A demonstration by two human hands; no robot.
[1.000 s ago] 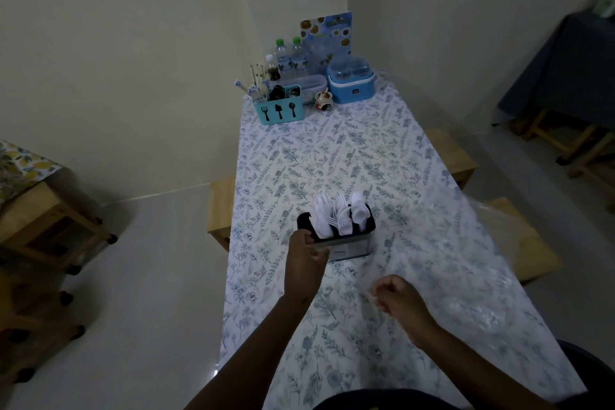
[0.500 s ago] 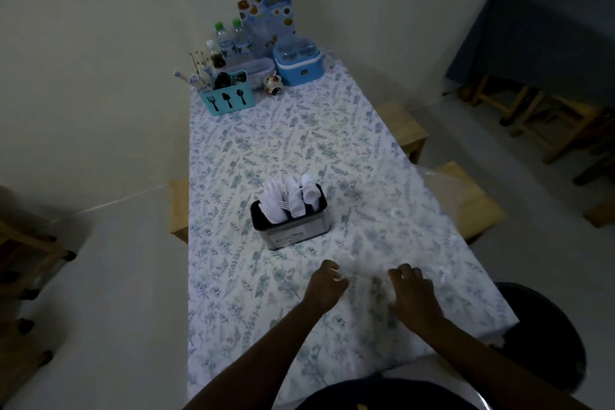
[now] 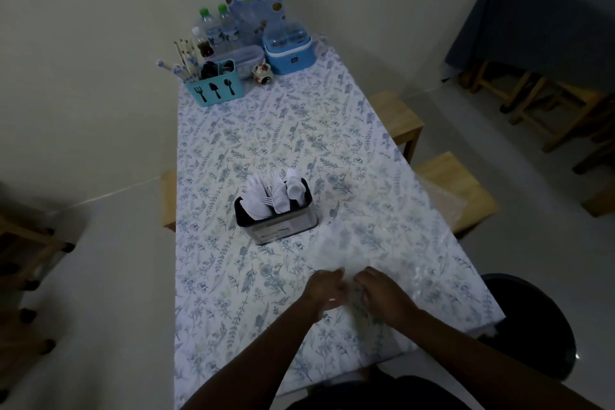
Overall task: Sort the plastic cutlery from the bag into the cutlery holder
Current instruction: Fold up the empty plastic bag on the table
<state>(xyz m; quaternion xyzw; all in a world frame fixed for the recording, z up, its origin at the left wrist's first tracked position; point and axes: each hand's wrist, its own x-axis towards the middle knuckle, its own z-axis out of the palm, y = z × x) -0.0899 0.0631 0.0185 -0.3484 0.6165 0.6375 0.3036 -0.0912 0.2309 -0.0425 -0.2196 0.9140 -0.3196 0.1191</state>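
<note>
The white plastic cutlery (image 3: 274, 195) stands upright in the cutlery holder (image 3: 278, 211), a dark bin with a metal front sitting mid-surface, at about 11 o'clock from the hands. It appears grouped in 3 bunches, though blur makes it hard to tell forks from spoons. The clear bag (image 3: 372, 243) lies flat and nearly see-through on the floral surface (image 3: 266, 130), spreading from the holder's near right corner toward 3 o'clock; no cutlery shows through it, so the sorting looks finished or close to it. The left hand (image 3: 324, 288) and right hand (image 3: 382, 294) sit close together at the near edge of the film, fingers curled inward and apparently pinching the plastic, but motion blur hides whether each is truly clamped on it, so I cannot tell for certain. The step in hand seems to be gathering or checking the emptied bag. To do it well, pinch the film firmly with both hands, lift it slowly and look through it for any stray piece. Draw it toward 6 o'clock, away from the holder, so the far edge does not drag against the bin and tip it.
</note>
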